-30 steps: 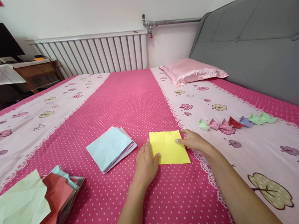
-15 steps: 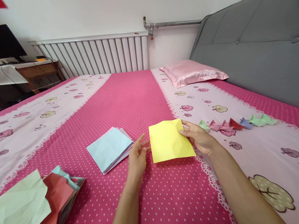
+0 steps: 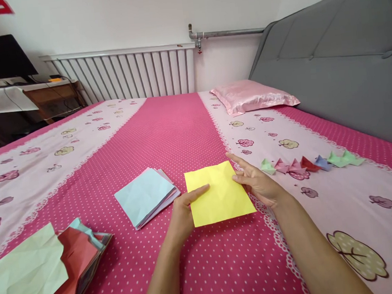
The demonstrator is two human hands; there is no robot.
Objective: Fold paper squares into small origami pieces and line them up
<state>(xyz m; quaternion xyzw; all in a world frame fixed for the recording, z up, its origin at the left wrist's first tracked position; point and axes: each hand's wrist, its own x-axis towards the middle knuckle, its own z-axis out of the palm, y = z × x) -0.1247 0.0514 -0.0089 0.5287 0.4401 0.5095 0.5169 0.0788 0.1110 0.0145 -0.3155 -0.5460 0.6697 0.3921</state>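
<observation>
A square sheet of yellow paper (image 3: 218,198), faintly creased, is held just above the bed. My left hand (image 3: 185,212) grips its left side, thumb lying across the top and fingers hidden beneath. At the right edge, my right hand (image 3: 262,187) has its thumb tip on the sheet; its index finger stretches out beyond the edge, and the other fingers are partly hidden. Left of my hands lies a stack of coloured paper (image 3: 145,196) with a light blue sheet on top. Several small folded paper shapes (image 3: 309,164) stand in a row to the right.
Crumpled pale green paper (image 3: 28,274) and red paper (image 3: 79,250) lie on a pile at the lower left. A pink pillow (image 3: 251,96) rests near the grey headboard (image 3: 339,54). Beyond the pink bedspread (image 3: 167,131) are a radiator (image 3: 130,74) and a desk with a monitor (image 3: 3,57).
My left hand has moved onto the yellow paper and taken its left side. The sheet has shifted slightly left and down. My right index finger has stretched away from the edge.
</observation>
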